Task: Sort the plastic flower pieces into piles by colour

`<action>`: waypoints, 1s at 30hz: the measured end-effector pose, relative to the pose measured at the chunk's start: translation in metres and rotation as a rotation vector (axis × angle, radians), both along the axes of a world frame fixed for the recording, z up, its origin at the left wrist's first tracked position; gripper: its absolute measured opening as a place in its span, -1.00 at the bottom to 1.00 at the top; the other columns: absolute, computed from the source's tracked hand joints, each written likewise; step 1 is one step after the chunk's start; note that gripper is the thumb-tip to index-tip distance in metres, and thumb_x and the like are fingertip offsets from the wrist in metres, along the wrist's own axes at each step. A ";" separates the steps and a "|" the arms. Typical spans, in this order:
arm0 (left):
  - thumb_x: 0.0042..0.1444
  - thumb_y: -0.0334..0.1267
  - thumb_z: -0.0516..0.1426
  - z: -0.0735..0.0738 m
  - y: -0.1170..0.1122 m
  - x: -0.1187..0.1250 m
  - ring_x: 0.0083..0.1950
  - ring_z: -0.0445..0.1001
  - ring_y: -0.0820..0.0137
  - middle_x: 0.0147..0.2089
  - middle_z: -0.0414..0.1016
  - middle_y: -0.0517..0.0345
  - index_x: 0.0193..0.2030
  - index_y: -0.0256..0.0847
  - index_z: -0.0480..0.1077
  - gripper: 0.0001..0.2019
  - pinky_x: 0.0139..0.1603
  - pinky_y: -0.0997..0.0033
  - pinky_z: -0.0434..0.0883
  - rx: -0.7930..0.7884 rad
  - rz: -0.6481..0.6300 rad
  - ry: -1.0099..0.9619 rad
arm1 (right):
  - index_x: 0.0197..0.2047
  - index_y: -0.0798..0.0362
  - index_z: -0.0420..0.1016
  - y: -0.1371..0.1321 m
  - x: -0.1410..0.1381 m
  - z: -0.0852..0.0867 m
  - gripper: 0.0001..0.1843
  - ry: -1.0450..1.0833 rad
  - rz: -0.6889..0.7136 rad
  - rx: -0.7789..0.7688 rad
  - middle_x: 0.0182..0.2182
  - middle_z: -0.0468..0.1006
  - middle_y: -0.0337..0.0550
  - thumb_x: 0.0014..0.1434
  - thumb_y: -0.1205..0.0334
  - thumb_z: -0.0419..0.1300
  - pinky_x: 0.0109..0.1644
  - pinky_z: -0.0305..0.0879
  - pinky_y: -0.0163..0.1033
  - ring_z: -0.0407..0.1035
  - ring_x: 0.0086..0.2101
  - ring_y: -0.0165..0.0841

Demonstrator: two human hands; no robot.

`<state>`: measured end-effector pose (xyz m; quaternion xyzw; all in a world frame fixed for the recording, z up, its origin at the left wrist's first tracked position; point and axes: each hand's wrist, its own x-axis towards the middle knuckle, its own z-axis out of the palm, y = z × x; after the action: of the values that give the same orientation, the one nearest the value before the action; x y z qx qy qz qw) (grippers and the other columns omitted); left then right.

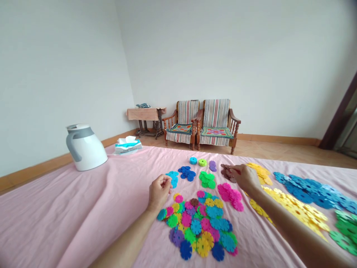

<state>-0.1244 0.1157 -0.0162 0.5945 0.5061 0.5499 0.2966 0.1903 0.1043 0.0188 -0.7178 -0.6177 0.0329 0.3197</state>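
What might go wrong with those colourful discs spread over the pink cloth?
The right forearm passes across the view of the yellow discs; if it dips, it might scatter them. The mixed-colour heap lies close to the magenta pile, so a nudge could mingle them. The pink cloth is creased, so a tug might upset the small blue stack.

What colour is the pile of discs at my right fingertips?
Brown: that pile of discs by your right hand shows in the head view.
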 end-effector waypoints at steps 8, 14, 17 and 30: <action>-0.06 -0.18 0.13 0.001 0.000 0.001 -0.67 0.35 0.49 -0.59 0.42 0.23 -0.44 -0.25 0.37 -0.84 -0.62 0.55 0.30 -0.024 0.000 -0.039 | -0.33 0.13 0.58 0.029 0.039 -0.016 -0.73 -0.158 -0.319 -0.163 -0.31 0.57 0.19 0.06 0.27 0.05 -0.38 0.17 -0.21 0.46 -0.30 -0.09; -0.06 -0.18 0.12 0.001 0.001 0.001 -0.67 0.35 0.49 -0.60 0.42 0.23 -0.44 -0.25 0.37 -0.84 -0.63 0.55 0.30 -0.024 0.001 -0.028 | -0.38 0.11 0.56 0.023 0.024 -0.022 -0.72 -0.178 -0.270 -0.156 -0.37 0.57 0.15 0.09 0.25 0.02 -0.37 0.18 -0.21 0.46 -0.33 -0.14; -0.06 -0.18 0.12 0.000 0.001 0.001 -0.67 0.34 0.49 -0.61 0.42 0.23 -0.44 -0.25 0.36 -0.84 -0.62 0.54 0.30 -0.021 -0.007 -0.022 | -0.36 0.10 0.57 0.015 0.007 -0.016 -0.67 -0.159 -0.143 -0.114 -0.40 0.57 0.07 0.15 0.18 -0.01 -0.35 0.19 -0.24 0.45 -0.35 -0.20; -0.01 -0.15 0.11 -0.001 0.001 -0.001 -0.65 0.37 0.47 -0.59 0.43 0.23 -0.42 -0.25 0.36 -0.82 -0.59 0.53 0.32 -0.010 0.010 0.022 | -0.39 0.02 0.57 -0.049 -0.120 -0.009 -0.83 -0.102 0.698 -0.062 -0.37 0.53 -0.14 0.03 0.40 0.16 -0.20 0.20 -0.29 0.37 -0.24 -0.28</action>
<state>-0.1255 0.1165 -0.0167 0.5965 0.5150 0.5423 0.2913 0.0703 0.0556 0.0100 -0.4737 -0.8395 0.1230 0.2363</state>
